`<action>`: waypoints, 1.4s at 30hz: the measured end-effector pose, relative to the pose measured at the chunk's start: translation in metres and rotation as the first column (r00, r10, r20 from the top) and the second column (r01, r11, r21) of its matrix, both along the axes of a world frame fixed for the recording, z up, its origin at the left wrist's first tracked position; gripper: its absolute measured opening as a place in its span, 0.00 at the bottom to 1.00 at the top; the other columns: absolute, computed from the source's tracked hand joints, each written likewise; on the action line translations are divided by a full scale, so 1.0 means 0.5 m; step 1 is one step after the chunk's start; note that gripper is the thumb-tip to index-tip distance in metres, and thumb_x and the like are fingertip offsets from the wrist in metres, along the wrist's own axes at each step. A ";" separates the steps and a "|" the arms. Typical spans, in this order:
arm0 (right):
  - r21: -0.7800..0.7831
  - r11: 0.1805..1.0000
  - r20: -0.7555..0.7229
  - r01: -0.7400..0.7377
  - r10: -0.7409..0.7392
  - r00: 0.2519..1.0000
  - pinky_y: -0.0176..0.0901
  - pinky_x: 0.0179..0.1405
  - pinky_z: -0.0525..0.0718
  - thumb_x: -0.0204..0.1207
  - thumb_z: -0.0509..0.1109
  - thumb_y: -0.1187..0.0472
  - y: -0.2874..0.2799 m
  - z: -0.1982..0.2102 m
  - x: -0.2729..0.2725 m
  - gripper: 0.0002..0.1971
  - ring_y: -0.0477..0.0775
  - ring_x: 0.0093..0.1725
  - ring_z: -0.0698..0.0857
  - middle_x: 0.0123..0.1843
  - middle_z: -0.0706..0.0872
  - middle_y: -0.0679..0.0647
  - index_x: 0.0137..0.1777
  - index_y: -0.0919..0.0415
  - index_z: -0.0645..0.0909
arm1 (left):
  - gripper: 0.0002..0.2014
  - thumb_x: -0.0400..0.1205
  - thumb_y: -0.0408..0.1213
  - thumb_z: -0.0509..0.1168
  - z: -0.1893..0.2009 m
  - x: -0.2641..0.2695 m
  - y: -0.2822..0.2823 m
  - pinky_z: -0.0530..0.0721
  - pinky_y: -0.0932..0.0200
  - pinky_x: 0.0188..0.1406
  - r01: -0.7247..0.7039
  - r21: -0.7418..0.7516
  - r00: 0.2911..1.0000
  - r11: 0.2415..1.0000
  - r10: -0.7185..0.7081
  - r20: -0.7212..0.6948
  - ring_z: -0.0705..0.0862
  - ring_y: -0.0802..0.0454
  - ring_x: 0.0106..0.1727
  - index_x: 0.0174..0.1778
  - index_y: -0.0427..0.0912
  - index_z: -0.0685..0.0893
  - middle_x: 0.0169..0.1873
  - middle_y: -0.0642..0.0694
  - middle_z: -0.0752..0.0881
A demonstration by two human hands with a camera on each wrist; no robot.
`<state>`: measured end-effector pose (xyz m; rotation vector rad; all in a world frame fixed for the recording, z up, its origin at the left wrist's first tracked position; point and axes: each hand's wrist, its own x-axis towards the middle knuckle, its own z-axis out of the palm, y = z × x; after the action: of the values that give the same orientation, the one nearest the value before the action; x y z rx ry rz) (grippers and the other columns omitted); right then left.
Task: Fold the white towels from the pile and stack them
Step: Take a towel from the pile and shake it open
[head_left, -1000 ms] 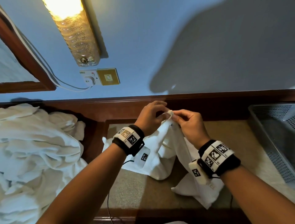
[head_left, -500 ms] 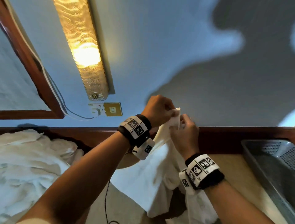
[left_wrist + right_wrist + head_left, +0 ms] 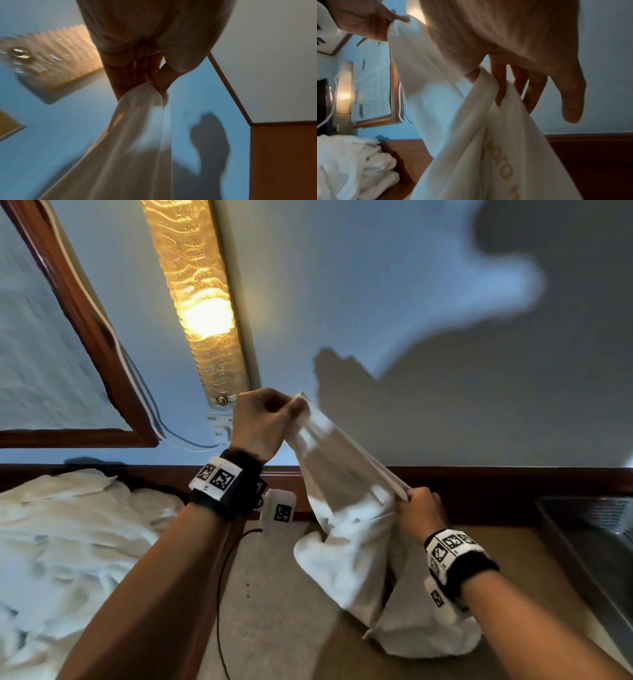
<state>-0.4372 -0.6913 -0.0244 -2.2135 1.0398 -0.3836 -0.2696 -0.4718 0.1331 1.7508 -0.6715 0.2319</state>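
We seem to stand in a hotel room: a wall lamp (image 3: 202, 313), a framed picture (image 3: 51, 364), wood panelling (image 3: 496, 491) and heaped towels (image 3: 68, 542).

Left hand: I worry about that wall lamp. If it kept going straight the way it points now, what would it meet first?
Probably the blue wall. The left hand, pinching the towel, points up and away, right of the lamp; depth is unclear.
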 end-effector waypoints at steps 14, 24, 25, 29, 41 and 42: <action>-0.290 0.881 0.480 -0.373 0.471 0.740 0.32 0.49 0.74 0.74 0.60 0.67 0.117 0.156 0.076 0.17 0.47 0.45 0.79 0.46 0.81 0.55 0.56 0.63 0.87 | 0.15 0.88 0.52 0.60 -0.238 -0.049 0.029 0.78 0.51 0.46 0.173 0.060 0.971 0.983 -0.160 -0.177 0.80 0.59 0.39 0.59 0.45 0.79 0.38 0.54 0.83; -0.279 0.851 -0.294 -0.446 0.366 0.883 0.54 0.41 0.83 0.73 0.70 0.60 0.052 -0.049 0.013 0.07 0.68 0.47 0.85 0.48 0.80 0.56 0.46 0.54 0.74 | 0.15 0.77 0.51 0.64 -0.330 -0.052 0.040 0.69 0.52 0.33 0.265 0.440 0.958 0.858 -0.284 -0.024 0.74 0.50 0.32 0.26 0.53 0.69 0.24 0.55 0.75; -0.281 0.885 -0.300 -0.372 0.287 0.910 0.56 0.42 0.84 0.74 0.70 0.60 0.048 -0.085 -0.004 0.07 0.70 0.49 0.86 0.48 0.82 0.58 0.48 0.55 0.75 | 0.16 0.77 0.51 0.65 -0.335 -0.045 0.059 0.68 0.51 0.33 0.273 0.454 0.954 0.848 -0.300 -0.014 0.74 0.50 0.32 0.26 0.54 0.69 0.24 0.55 0.74; -0.380 0.877 -0.403 -0.293 0.128 0.906 0.59 0.53 0.80 0.73 0.72 0.59 0.047 -0.168 -0.062 0.10 0.67 0.57 0.80 0.54 0.82 0.60 0.50 0.62 0.90 | 0.15 0.76 0.53 0.66 -0.372 -0.008 0.127 0.74 0.47 0.33 0.242 0.471 0.970 0.849 -0.217 -0.108 0.76 0.50 0.30 0.28 0.50 0.73 0.24 0.53 0.76; -0.142 0.801 0.081 -0.581 0.595 0.800 0.31 0.43 0.76 0.71 0.62 0.57 0.094 -0.073 -0.011 0.14 0.48 0.41 0.76 0.46 0.73 0.50 0.44 0.57 0.90 | 0.43 0.70 0.79 0.62 -0.434 -0.114 -0.018 0.80 0.39 0.63 0.329 0.841 0.907 0.429 -0.393 -0.154 0.84 0.40 0.58 0.79 0.61 0.69 0.57 0.45 0.88; -0.185 0.804 0.046 -0.565 0.581 0.813 0.40 0.42 0.79 0.69 0.61 0.55 0.086 -0.076 -0.013 0.14 0.50 0.41 0.76 0.46 0.72 0.49 0.41 0.56 0.88 | 0.30 0.76 0.72 0.63 -0.428 -0.120 -0.035 0.81 0.41 0.58 0.326 0.830 0.908 0.453 -0.396 -0.140 0.85 0.40 0.55 0.67 0.57 0.79 0.51 0.45 0.89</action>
<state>-0.4434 -0.6483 -0.0624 -2.4900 0.2460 -0.3047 -0.3295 -0.4891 -0.0809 2.4554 -1.3592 -0.4292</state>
